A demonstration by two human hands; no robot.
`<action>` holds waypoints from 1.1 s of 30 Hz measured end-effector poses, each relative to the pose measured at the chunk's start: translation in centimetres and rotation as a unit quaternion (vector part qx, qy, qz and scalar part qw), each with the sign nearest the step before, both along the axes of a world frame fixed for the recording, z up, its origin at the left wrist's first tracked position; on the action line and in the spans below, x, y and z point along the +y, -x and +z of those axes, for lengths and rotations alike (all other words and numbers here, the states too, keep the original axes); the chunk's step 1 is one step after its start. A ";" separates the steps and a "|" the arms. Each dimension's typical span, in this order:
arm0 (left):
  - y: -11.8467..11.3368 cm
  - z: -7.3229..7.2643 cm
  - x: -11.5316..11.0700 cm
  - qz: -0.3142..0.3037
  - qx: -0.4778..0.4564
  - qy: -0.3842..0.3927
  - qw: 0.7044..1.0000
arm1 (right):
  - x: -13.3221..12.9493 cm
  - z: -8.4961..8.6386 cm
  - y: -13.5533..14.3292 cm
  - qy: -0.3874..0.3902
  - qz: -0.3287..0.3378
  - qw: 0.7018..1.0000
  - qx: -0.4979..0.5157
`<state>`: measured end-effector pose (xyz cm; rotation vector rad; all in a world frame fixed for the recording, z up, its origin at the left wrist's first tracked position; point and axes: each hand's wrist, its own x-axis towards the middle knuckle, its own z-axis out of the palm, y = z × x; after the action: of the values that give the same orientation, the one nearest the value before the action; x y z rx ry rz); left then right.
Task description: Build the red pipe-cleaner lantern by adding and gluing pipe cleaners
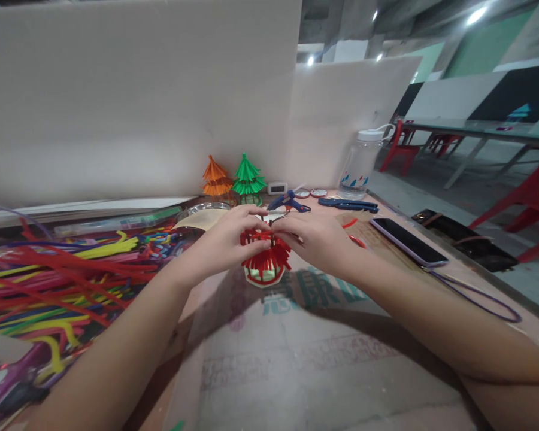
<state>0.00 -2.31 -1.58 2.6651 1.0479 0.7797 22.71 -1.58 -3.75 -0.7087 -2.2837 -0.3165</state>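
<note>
A small red pavilion model (265, 261), with a fringed roof that looks made of pipe cleaners, stands on a pale many-sided base at the middle of the table. My left hand (236, 238) curls round its left side, thumb against the red fringe and fingers over the top. From the other side, my right hand (312, 236) has its fingertips pressed together at the model's upper part, by thin dark upright pieces. The fingers partly hide the model's top. Just behind it lies a blue glue gun (290, 202).
Many coloured pipe cleaners (72, 269) are heaped on the left. Orange (217, 178) and green (248, 178) tiered models stand behind. To the right are dark-blue pliers (348, 205), a phone (408, 242) with a looped strap, and a clear bottle (357, 167).
</note>
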 end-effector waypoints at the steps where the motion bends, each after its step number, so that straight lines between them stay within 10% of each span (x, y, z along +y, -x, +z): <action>1: 0.0 0.0 0.0 -0.002 -0.001 0.001 1.000 | 0.0 0.0 0.0 -0.002 -0.002 1.000 0.000; 33: 1.3 0.2 0.3 0.027 -0.047 -0.004 0.999 | -0.4 0.1 0.1 0.005 0.012 1.000 0.017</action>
<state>-1.27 -1.99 -1.38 2.5878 1.0985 0.9116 22.57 -1.98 -3.65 -0.6866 -2.2612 -0.2806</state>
